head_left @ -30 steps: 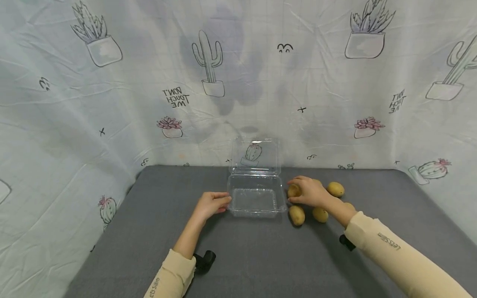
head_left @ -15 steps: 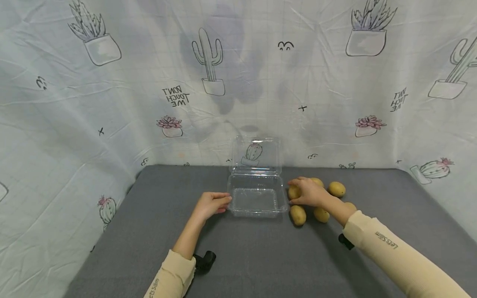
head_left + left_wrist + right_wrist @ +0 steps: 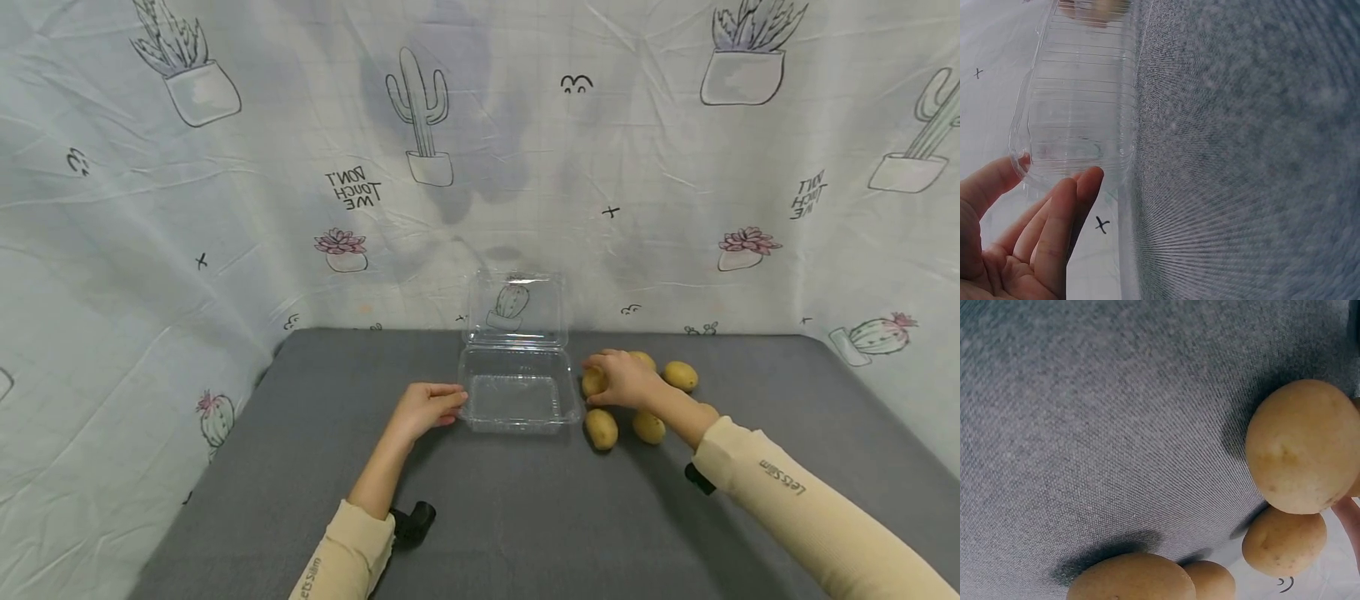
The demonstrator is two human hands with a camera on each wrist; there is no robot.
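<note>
A clear plastic clamshell container (image 3: 517,427) stands with its lid (image 3: 517,310) raised, its tray holding nothing. At its left edge, my left hand (image 3: 424,410) holds the rim; in the left wrist view the thumb (image 3: 1000,179) lies at the rim and the fingertips (image 3: 1092,178) lie along the side wall. Right of the container, my right hand (image 3: 626,381) grips a potato (image 3: 594,382), its fingers curled round it. Nearer me lie two more potatoes, one by the container's front corner (image 3: 602,429) and one beside it (image 3: 648,427).
More potatoes lie about the right hand: one at the back right (image 3: 680,376), one behind the hand (image 3: 642,360) and one partly hidden by the wrist (image 3: 708,410). A grey cloth (image 3: 510,517) covers the table. A printed curtain (image 3: 510,167) hangs behind and at both sides.
The head view has tilted slightly, so the scene sits a little higher. Both hands stay in nearly the same places, the left at the container, the right on the potato.
</note>
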